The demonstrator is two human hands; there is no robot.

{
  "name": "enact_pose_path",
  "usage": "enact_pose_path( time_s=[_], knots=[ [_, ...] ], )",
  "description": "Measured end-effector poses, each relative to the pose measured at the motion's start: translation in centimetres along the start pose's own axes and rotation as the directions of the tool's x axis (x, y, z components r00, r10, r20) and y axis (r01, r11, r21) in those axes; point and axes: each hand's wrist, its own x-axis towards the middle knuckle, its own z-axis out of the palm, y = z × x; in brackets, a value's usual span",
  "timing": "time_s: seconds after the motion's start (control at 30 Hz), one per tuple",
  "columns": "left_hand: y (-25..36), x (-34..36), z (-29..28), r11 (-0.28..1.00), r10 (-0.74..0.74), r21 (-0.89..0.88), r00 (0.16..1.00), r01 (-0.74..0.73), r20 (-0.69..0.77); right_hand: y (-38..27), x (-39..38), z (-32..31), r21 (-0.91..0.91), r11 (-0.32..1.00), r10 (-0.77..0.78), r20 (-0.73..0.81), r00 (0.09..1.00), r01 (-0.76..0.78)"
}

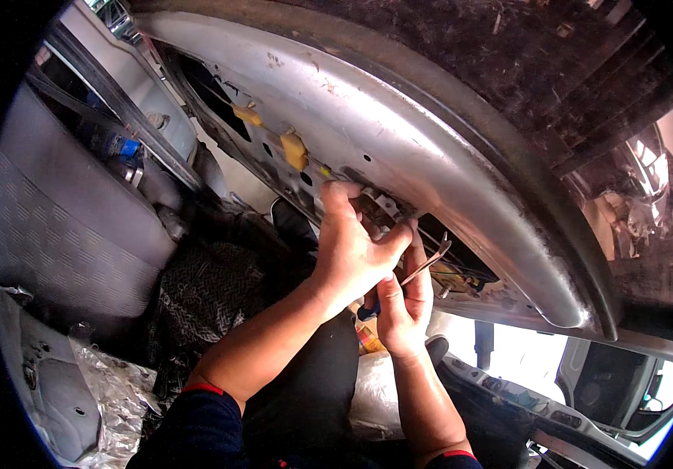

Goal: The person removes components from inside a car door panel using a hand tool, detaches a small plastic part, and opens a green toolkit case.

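A bare silver car door (pixel 422 141) without its trim panel slants across the view. At an opening in its inner face, my left hand (pixel 348 254) is closed, its fingers curled round a small metal mechanism (pixel 383 205). Part of that mechanism is hidden behind the fingers. Just below and to the right, my right hand (pixel 405 311) is closed on a slim open-end wrench (pixel 428 264), whose forked end points up and right. My left thumb reaches the fingertips of my right hand. Behind the wrench, the dark door cavity shows.
Yellow foam pads (pixel 294 151) are stuck to the door's inner panel. A grey patterned car seat (pixel 70 211) stands at the left. Crumpled clear plastic (pixel 113 383) lies at the lower left, and a white plastic bag (pixel 377 391) below my hands. A threaded stud (pixel 444 293) pokes out near the wrench.
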Motion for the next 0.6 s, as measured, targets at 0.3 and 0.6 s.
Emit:
enact_pose_path(
  time_s=[0.3, 0.6],
  knots=[
    [-0.1, -0.4, -0.6, 0.978, 0.145, 0.145, 0.989, -0.148, 0.035, 1.8, -1.2, 0.0, -0.197, 0.979, -0.092, -0.225, 0.970, 0.047],
    [0.2, -0.9, -1.5, 0.990, -0.130, -0.041, 0.990, 0.133, 0.059, 1.2, -0.3, -1.4, -0.526, 0.844, -0.221, -0.154, 0.963, 0.110]
  ],
)
